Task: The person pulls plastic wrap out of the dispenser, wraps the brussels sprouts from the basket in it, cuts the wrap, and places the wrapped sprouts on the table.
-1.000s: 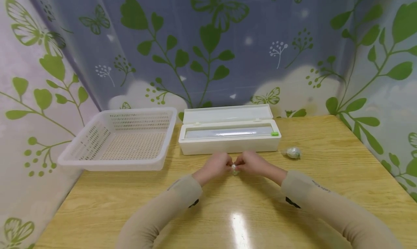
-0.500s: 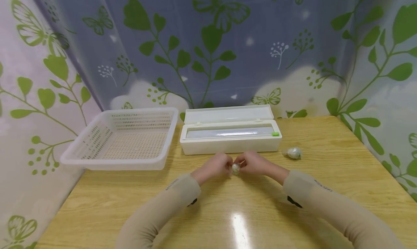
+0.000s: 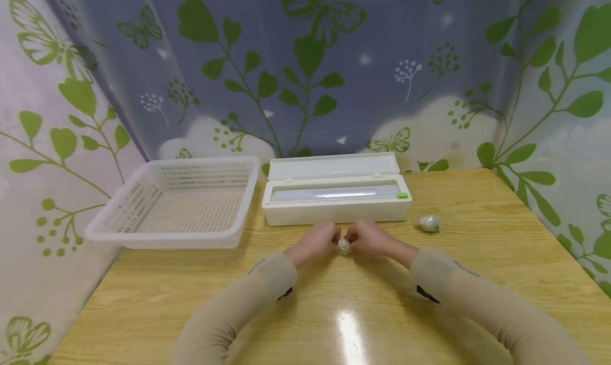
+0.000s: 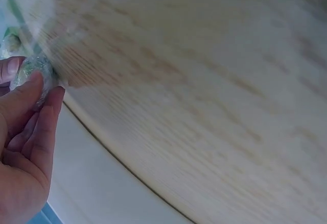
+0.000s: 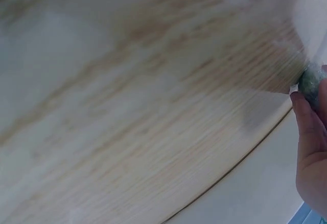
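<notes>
A small round greenish bundle (image 3: 343, 246) wrapped in clear plastic film is between my two hands, over the table in front of a white box. My left hand (image 3: 320, 240) pinches it; in the left wrist view the thumb lies across the shiny film of the bundle (image 4: 45, 78). From the other side my right hand (image 3: 369, 238) holds it with curled fingers, and the right wrist view shows only part of that hand and the bundle (image 5: 308, 85). What the film wraps cannot be made out. A similar wrapped bundle (image 3: 430, 223) lies on the table to the right.
Just beyond my hands stands the long white cling film dispenser (image 3: 334, 215), lid (image 3: 334, 166) raised, with film and a green slider (image 3: 402, 195) inside. At left is a white perforated plastic basket (image 3: 174, 241). A patterned curtain (image 3: 267, 89) hangs behind the wooden table (image 3: 296, 322).
The bundle shows more fully between my fingertips than a second ago, having been turned slightly. Both hands stay in nearly the same place. The dispenser, basket and other bundle have not moved.
</notes>
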{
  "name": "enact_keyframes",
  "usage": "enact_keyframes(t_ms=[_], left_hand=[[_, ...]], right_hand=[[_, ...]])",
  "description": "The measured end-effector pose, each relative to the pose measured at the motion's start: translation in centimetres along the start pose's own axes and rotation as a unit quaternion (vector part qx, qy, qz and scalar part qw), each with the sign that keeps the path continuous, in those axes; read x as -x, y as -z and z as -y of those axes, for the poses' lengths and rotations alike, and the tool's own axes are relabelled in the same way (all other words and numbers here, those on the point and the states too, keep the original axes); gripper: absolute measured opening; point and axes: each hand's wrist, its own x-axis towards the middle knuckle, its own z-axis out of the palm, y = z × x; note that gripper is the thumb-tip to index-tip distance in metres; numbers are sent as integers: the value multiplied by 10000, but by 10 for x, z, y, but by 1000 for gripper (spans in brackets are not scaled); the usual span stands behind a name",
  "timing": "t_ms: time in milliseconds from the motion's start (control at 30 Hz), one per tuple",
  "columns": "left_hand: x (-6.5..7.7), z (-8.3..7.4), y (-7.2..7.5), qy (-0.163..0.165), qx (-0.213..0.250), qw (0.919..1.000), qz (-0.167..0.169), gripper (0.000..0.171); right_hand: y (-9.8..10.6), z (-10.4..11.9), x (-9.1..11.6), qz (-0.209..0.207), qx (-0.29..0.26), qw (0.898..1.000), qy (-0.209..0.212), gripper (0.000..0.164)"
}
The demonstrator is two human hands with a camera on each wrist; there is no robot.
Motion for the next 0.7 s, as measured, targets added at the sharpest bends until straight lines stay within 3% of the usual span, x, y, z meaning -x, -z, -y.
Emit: enact_keyframes(t_ms=[300, 400, 500, 600, 700], left_hand=[[-2, -1, 2, -9, -120, 9999, 31, 18], [-2, 1, 2, 58, 171, 9998, 87, 15], [0, 4, 2, 94, 691, 9974, 185, 15], [3, 6, 5, 116, 1029, 9943, 261, 24], [7, 7, 10, 136, 1032, 9941, 302, 27]], right_hand=[[1, 0, -2, 78, -62, 9999, -87, 7], [1, -1, -2, 153, -317, 9993, -106, 8], [1, 0, -1, 273, -557, 9978, -228, 22], [1, 4, 0, 321, -276, 9986, -308, 26], [0, 7, 1, 211, 277, 9990, -275, 19]])
